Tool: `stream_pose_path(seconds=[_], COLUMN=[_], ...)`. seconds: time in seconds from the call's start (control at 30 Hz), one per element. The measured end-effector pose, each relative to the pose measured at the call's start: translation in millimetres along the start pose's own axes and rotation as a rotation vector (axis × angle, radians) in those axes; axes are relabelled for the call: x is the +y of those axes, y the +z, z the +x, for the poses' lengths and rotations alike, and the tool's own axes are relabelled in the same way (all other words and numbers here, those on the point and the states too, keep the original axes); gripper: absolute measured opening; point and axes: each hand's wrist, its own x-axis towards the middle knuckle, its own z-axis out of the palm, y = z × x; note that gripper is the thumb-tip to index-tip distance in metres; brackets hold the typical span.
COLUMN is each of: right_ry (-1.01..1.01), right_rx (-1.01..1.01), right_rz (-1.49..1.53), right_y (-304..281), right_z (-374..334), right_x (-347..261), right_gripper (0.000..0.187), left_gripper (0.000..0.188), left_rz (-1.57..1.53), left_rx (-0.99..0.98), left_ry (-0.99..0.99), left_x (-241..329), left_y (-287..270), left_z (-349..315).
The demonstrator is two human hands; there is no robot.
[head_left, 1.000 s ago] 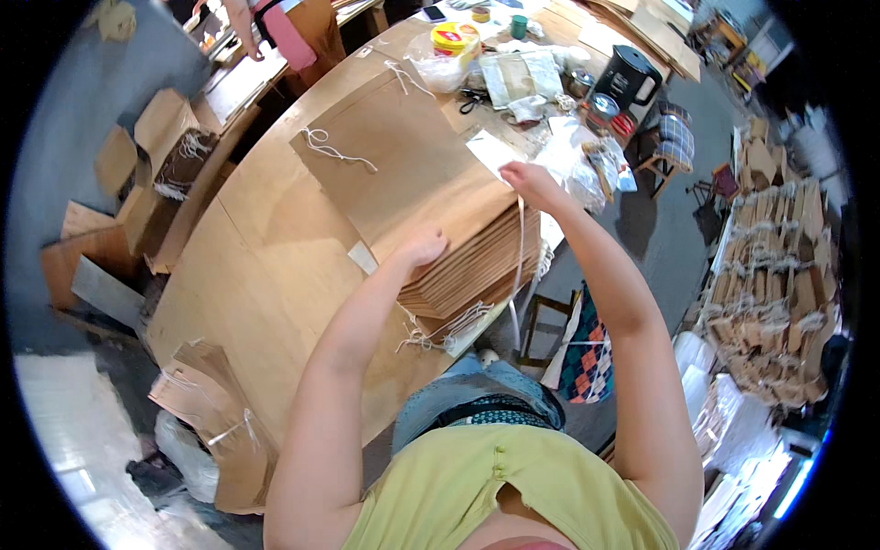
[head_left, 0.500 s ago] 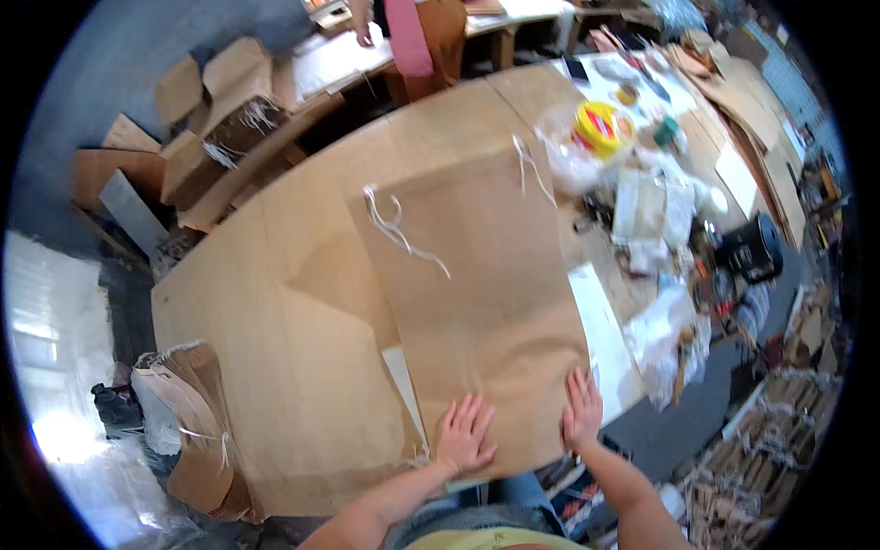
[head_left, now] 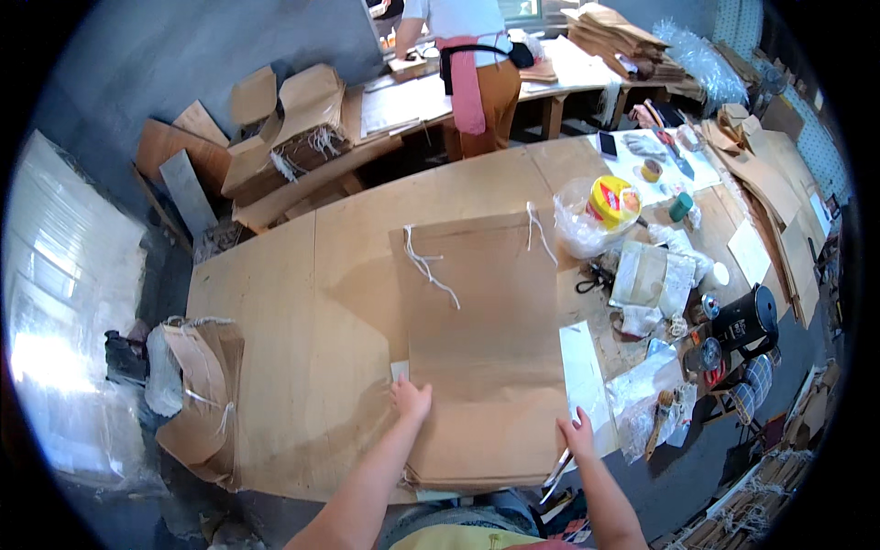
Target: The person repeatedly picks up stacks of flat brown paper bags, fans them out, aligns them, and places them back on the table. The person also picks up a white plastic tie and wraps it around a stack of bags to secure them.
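A large flat brown paper sheet or bag (head_left: 486,357) lies in front of me on the wooden table, with white cords (head_left: 423,266) at its far corners. My left hand (head_left: 410,399) is at its left edge, fingers partly spread, with nothing visible in it. Beside the near right edge is my right hand (head_left: 576,435), thumb and fingers curled. A thin pale strip (head_left: 554,478) runs down from its fingers past the table edge; its kind is unclear. White paper (head_left: 588,385) shows beneath the brown sheet on the right.
On the right lie a bagged yellow tub (head_left: 612,202), a black kettle (head_left: 745,323), a brush (head_left: 658,423) and plastic packets. A bundle of brown bags (head_left: 206,399) is at the left end. A person (head_left: 477,82) stands at the far bench (head_left: 403,105).
My hands have lifted off the sheet's surface; the left moved out to its left edge, the right to its lower right edge. The view has tilted up, showing more of the person.
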Motion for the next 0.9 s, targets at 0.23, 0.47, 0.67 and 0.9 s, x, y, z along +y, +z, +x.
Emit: stream_pose_path(seconds=[0.23,0.47,0.67,0.9], right_ry=[0.198,0.227,0.269,0.336], right_rx=[-0.247,-0.183,0.053,-0.513], right_rz=[-0.09,-0.03,-0.071,0.041], right_y=[-1.6,12.7,143.3,296.1], right_z=[30.2,-9.4,-147.2,-265.7], right_x=[22.9,-10.4,16.4,12.2], right_gripper=[0.056,0.051,0.051,0.055], left_gripper=[0.069,0.062,0.051,0.04], left_rz=[-0.014,0.138,0.412,0.344], left_rx=[-0.139,0.01,-0.039,-0.229], left_ry=[-0.265,-0.214,0.199,0.48], left_x=[8.0,4.3,-69.1,-154.9], left_y=[4.3,12.2,-26.9,-89.5], left_z=[24.0,20.3,86.4,195.2])
